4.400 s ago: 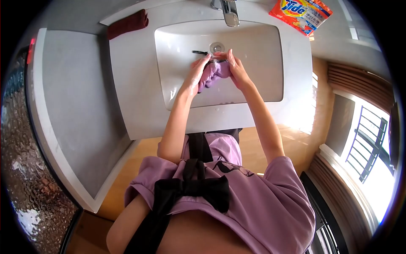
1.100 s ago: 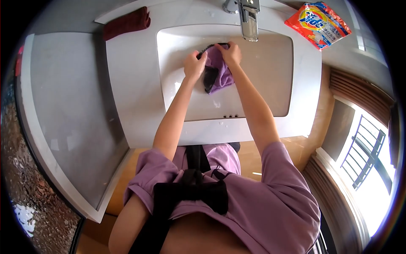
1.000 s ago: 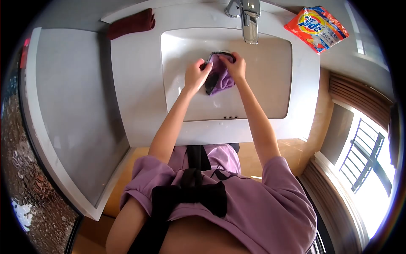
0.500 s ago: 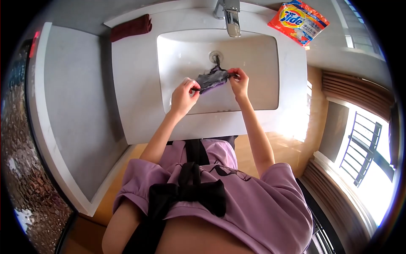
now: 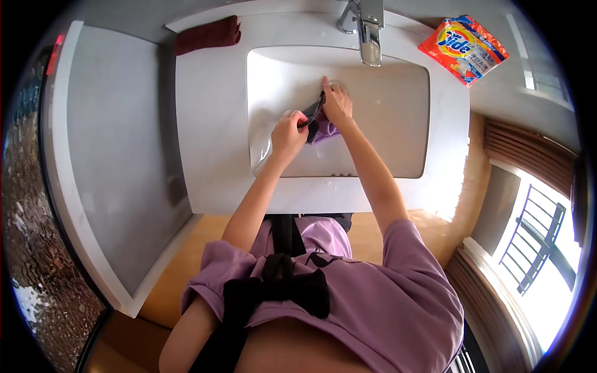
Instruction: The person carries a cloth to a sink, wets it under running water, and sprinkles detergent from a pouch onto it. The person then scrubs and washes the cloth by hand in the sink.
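Over the white sink [image 5: 398, 124], a small purple and black cloth garment [image 5: 324, 129] hangs bunched between both hands. My left hand [image 5: 290, 133] pinches its dark edge with thumb and fingers, on the near left side. My right hand [image 5: 337, 104] is above the drain area, against the far end of the dark edge, which runs up to its palm. The thumb there sticks out forward, and the other fingertips are partly hidden. Folds of purple cloth show below the right wrist, between the two hands.
A chrome faucet [image 5: 371, 43] reaches over the back of the sink. An orange Tide detergent bag [image 5: 463, 50] lies on the counter [image 5: 214, 124] at the back right. A folded dark red towel [image 5: 208, 36] rests at the back left. A grey wall panel [image 5: 124, 143] stands to the left.
My right hand has moved forward and left, toward the drain, and turned. The garment, stretched sideways between the hands before, is now bunched with more purple showing. The view has shifted slightly.
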The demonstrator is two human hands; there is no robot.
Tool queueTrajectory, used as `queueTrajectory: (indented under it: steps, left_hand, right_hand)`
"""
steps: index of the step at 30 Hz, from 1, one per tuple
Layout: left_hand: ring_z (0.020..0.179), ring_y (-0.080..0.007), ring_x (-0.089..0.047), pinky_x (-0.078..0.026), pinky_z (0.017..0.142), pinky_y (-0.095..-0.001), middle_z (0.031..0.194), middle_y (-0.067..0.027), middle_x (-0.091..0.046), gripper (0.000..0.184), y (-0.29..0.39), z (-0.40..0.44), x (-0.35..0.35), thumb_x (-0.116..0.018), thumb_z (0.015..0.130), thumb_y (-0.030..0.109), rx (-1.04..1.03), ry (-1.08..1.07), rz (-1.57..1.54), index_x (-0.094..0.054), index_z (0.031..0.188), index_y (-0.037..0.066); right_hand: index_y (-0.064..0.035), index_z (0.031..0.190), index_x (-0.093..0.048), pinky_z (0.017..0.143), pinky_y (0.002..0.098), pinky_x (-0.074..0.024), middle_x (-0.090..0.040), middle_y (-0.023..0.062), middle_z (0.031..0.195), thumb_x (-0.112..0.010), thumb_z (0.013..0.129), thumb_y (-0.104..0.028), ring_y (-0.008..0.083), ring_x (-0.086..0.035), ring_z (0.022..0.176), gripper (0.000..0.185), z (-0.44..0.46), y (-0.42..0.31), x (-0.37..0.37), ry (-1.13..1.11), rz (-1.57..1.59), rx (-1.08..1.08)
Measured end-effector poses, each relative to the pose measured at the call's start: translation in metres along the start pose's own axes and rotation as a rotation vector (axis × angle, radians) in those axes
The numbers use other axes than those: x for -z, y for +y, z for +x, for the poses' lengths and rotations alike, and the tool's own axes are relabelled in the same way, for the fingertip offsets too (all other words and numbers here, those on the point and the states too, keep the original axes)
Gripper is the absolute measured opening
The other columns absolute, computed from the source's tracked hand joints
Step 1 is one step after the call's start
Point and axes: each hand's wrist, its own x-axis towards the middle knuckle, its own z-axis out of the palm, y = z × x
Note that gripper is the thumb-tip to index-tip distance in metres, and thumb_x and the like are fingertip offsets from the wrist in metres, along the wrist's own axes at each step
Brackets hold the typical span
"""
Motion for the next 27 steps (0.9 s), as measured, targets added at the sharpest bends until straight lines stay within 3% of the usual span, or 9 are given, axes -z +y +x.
queueTrajectory:
  steps: [4, 7, 10, 12, 13, 15, 18, 21, 27]
  left_hand:
    - [0.066, -0.0207, -0.057, -0.045, 0.060, -0.0302, 0.081, -0.0076, -0.058, 0.014, -0.004, -0.005, 0.000, -0.061, 0.070, 0.007, 0.015, -0.009, -0.017, -0.056, 0.083, 0.004]
    - [0.074, -0.0258, -0.057, -0.045, 0.062, -0.0352, 0.081, -0.0068, -0.057, 0.012, -0.004, -0.010, 0.001, -0.059, 0.068, 0.006, 0.029, -0.034, -0.063, -0.054, 0.080, 0.006]
    - [0.074, -0.0255, -0.057, -0.044, 0.062, -0.0349, 0.081, -0.0069, -0.057, 0.013, -0.003, -0.012, 0.002, -0.060, 0.068, 0.006, 0.011, -0.036, -0.075, -0.055, 0.080, 0.006]
    - [0.074, -0.0254, -0.057, -0.044, 0.062, -0.0344, 0.081, -0.0068, -0.057, 0.013, -0.004, -0.016, 0.005, -0.059, 0.068, 0.005, 0.022, -0.046, -0.076, -0.055, 0.080, 0.006]
    - [0.074, -0.0254, -0.057, -0.044, 0.062, -0.0344, 0.081, -0.0068, -0.057, 0.013, -0.004, -0.018, 0.007, -0.059, 0.068, 0.005, 0.018, -0.041, -0.080, -0.055, 0.080, 0.006]
    - [0.071, -0.0236, -0.057, -0.044, 0.061, -0.0333, 0.080, -0.0060, -0.056, 0.012, 0.000, -0.022, 0.016, -0.059, 0.069, 0.004, 0.037, -0.046, -0.093, -0.054, 0.080, 0.006]
    - [0.066, -0.0204, -0.057, -0.044, 0.059, -0.0314, 0.079, -0.0051, -0.056, 0.011, 0.007, -0.025, 0.029, -0.059, 0.070, 0.004, 0.056, -0.072, -0.112, -0.055, 0.079, 0.006]
    - [0.061, -0.0175, -0.055, -0.043, 0.058, -0.0294, 0.078, -0.0046, -0.056, 0.011, 0.011, -0.028, 0.043, -0.059, 0.070, 0.004, -0.009, -0.046, -0.138, -0.055, 0.079, 0.006]
    - [0.064, -0.0112, -0.047, -0.041, 0.058, -0.0246, 0.078, -0.0025, -0.056, 0.009, 0.011, -0.028, 0.081, -0.063, 0.073, 0.006, -0.051, 0.013, -0.302, -0.059, 0.081, 0.003]
  right_hand:
    - [-0.0135, 0.127, -0.037, 0.079, 0.0398, -0.0420, -0.051, 0.0113, 0.103, -0.051, 0.071, -0.009, 0.0306, -0.045, 0.102, 0.058, -0.005, 0.000, -0.003, 0.043, -0.132, 0.051]
    - [-0.0118, 0.123, -0.043, 0.077, 0.0413, -0.0432, -0.052, 0.0118, 0.105, -0.046, 0.075, -0.009, 0.0286, -0.046, 0.102, 0.049, -0.007, -0.001, 0.004, -0.001, -0.177, 0.059]
    - [-0.0111, 0.116, -0.051, 0.075, 0.0348, -0.0434, -0.054, 0.0101, 0.096, -0.049, 0.075, -0.004, 0.0224, -0.051, 0.093, 0.042, -0.012, 0.011, 0.008, 0.003, -0.067, 0.154]
    - [-0.0105, 0.108, -0.059, 0.071, 0.0258, -0.0412, -0.053, 0.0069, 0.083, -0.054, 0.073, 0.001, 0.0140, -0.051, 0.082, 0.036, -0.019, 0.014, 0.009, -0.009, 0.742, -0.065]
    - [-0.0105, 0.108, -0.059, 0.071, 0.0258, -0.0412, -0.053, 0.0069, 0.083, -0.054, 0.073, 0.001, 0.0140, -0.051, 0.082, 0.036, -0.025, 0.015, 0.010, -0.007, 0.738, -0.061]
    - [-0.0106, 0.104, -0.061, 0.066, 0.0203, -0.0385, -0.050, 0.0048, 0.073, -0.058, 0.071, 0.005, 0.0094, -0.048, 0.071, 0.036, -0.048, 0.010, 0.025, -0.013, 1.288, -0.386]
    - [-0.0040, 0.092, -0.063, 0.062, 0.0220, -0.0407, -0.056, 0.0102, 0.077, -0.061, 0.068, 0.002, 0.0134, -0.051, 0.066, 0.025, -0.073, 0.018, 0.047, -0.051, 0.968, -0.108]
    - [-0.0006, 0.081, -0.064, 0.057, 0.0232, -0.0410, -0.055, 0.0074, 0.069, -0.064, 0.067, 0.000, 0.0137, -0.050, 0.059, 0.013, -0.087, 0.021, 0.071, -0.068, 0.763, -0.013]
    - [0.0003, 0.073, -0.063, 0.057, 0.0217, -0.0393, -0.055, 0.0047, 0.064, -0.067, 0.067, -0.002, 0.0111, -0.048, 0.059, 0.008, -0.094, 0.022, 0.118, -0.024, 0.848, 0.033]
